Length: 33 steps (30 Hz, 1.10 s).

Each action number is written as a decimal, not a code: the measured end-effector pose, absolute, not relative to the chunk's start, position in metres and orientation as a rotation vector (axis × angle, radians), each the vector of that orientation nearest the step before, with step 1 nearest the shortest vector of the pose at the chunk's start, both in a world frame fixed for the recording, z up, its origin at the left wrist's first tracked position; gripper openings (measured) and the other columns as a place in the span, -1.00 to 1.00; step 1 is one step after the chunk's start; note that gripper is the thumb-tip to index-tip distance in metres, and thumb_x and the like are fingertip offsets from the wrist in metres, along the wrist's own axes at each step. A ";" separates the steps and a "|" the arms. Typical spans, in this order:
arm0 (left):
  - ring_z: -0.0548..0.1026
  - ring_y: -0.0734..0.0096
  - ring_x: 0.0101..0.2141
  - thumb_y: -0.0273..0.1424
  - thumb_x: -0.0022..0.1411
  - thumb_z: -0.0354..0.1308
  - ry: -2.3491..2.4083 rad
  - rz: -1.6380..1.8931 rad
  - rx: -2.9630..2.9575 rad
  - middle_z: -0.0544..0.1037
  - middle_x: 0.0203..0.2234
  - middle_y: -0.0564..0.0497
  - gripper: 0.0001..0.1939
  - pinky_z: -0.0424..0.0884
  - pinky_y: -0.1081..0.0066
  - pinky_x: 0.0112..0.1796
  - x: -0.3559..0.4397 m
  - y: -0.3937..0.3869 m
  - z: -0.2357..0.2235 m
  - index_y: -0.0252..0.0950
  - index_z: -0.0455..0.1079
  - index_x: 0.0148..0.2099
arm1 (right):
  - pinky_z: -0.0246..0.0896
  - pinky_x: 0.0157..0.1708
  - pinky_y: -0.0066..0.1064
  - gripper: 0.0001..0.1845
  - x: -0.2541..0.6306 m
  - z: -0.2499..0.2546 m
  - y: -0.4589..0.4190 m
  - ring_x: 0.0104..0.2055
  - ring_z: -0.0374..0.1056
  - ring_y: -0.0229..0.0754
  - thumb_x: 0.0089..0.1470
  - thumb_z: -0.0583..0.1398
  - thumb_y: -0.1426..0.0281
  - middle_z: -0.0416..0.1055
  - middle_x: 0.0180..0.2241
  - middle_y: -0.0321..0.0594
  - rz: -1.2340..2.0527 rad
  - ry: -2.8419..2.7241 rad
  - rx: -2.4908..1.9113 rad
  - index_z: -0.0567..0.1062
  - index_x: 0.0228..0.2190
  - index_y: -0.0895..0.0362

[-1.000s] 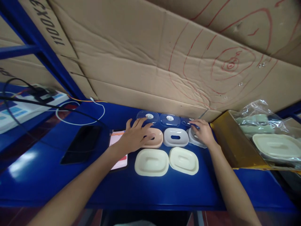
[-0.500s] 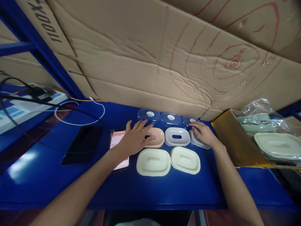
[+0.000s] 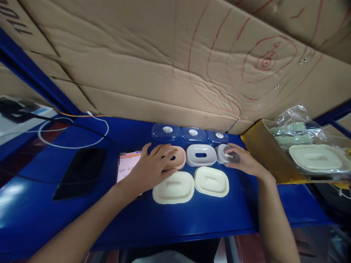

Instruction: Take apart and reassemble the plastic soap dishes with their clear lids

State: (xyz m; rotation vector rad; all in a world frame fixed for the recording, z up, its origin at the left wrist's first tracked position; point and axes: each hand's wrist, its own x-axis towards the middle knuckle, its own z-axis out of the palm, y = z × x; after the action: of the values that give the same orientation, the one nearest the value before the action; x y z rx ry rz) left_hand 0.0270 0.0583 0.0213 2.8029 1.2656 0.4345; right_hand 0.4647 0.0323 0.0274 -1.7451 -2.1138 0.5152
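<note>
My left hand [image 3: 155,164] lies over the left part of the peach oval soap dish [image 3: 179,157], fingers apart, its thumb by the rim of a cream oval tray [image 3: 173,197]. At the right end of that row, my right hand [image 3: 244,159] closes around a small grey soap dish [image 3: 221,155], partly hidden by fingers. Between them sits a pale lilac soap dish [image 3: 201,161] with a slot in its middle. A second cream tray [image 3: 211,188] lies in front of it. Behind the row are three clear lids with round stickers, one being the middle lid [image 3: 192,137].
A phone [image 3: 128,166] with a lit timer screen is partly under my left hand, and a dark phone [image 3: 80,171] lies farther left. White cable [image 3: 74,147] loops behind it. An open carton [image 3: 270,157] with bagged trays stands right; cardboard [image 3: 137,65] rises behind.
My right hand has moved back from the right-hand clear lid and now grips the grey dish. My left thumb has slid off the peach dish's middle toward the cream tray. The view has shifted slightly.
</note>
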 end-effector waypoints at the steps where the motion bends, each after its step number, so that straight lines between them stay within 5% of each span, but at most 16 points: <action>1: 0.40 -0.18 0.27 -0.14 0.48 0.11 1.264 0.453 2.802 0.39 0.36 -0.25 -0.47 -0.01 -0.28 0.33 0.027 0.059 0.020 -0.17 0.31 0.39 | 0.09 0.38 0.26 -0.51 0.463 0.031 0.031 0.43 0.21 0.26 0.01 0.44 -0.03 0.31 0.37 -0.11 0.552 -2.103 -1.757 0.61 -0.06 -0.11; 7: 0.46 -0.16 0.22 -0.19 0.50 0.09 1.248 0.574 2.844 0.45 0.31 -0.27 -0.57 -0.08 -0.35 0.33 0.024 0.063 0.013 -0.19 0.40 0.31 | 0.12 0.40 0.02 -0.44 0.451 0.071 0.008 0.52 0.02 0.24 0.00 0.42 -0.11 0.32 0.38 -0.08 0.972 -2.051 -1.875 0.70 -0.07 -0.03; 11: 0.47 -0.16 0.21 -0.19 0.50 0.10 1.231 0.610 2.835 0.46 0.30 -0.24 -0.60 -0.06 -0.36 0.33 0.024 0.063 0.012 -0.16 0.42 0.28 | 0.22 0.34 0.01 -0.43 0.458 0.084 -0.006 0.48 0.13 0.26 0.03 0.40 -0.12 0.24 0.42 -0.11 1.083 -2.030 -1.895 0.69 -0.04 -0.07; 18: 0.44 -0.19 0.23 -0.20 0.52 0.08 1.217 0.590 2.887 0.45 0.29 -0.30 -0.61 -0.03 -0.41 0.30 0.025 0.063 0.010 -0.23 0.43 0.26 | -0.11 0.36 0.37 -0.55 0.450 0.057 0.019 0.45 0.10 0.33 0.12 0.37 0.06 0.25 0.39 -0.06 0.103 -2.078 -1.885 0.60 0.03 -0.11; 23: 0.39 -0.22 0.26 -0.21 0.49 0.14 1.140 0.588 2.922 0.39 0.33 -0.31 -0.58 -0.01 -0.42 0.29 0.028 0.057 0.020 -0.16 0.41 0.31 | -0.08 0.34 0.35 -0.57 0.435 0.042 0.030 0.46 0.10 0.28 0.14 0.34 0.22 0.23 0.41 -0.06 0.157 -2.223 -1.838 0.56 0.06 -0.12; 30: 0.50 0.01 0.07 -0.14 0.45 0.23 0.673 0.506 2.957 0.57 0.06 -0.13 -0.67 0.33 0.03 0.16 0.037 0.034 0.036 -0.22 0.50 0.12 | -0.05 0.36 0.32 -0.59 0.441 0.048 0.024 0.49 0.07 0.27 0.19 0.33 0.16 0.22 0.43 -0.15 0.302 -2.289 -1.858 0.56 0.08 -0.17; 33: 0.55 0.12 -0.07 -0.10 0.44 0.24 0.548 0.464 3.007 0.59 -0.03 -0.06 -0.67 0.36 0.09 0.11 0.043 0.019 0.038 -0.21 0.51 0.05 | 0.06 0.33 0.24 -0.65 0.435 0.058 0.020 0.40 0.23 0.23 0.24 0.30 0.13 0.36 0.33 -0.09 0.262 -2.247 -1.773 0.58 0.03 -0.11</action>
State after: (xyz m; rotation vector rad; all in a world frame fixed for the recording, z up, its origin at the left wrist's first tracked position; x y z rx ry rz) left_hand 0.0433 0.0193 0.0375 3.0073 0.5483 0.4638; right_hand 0.4346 0.0202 0.0576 -1.7734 -2.2473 0.2620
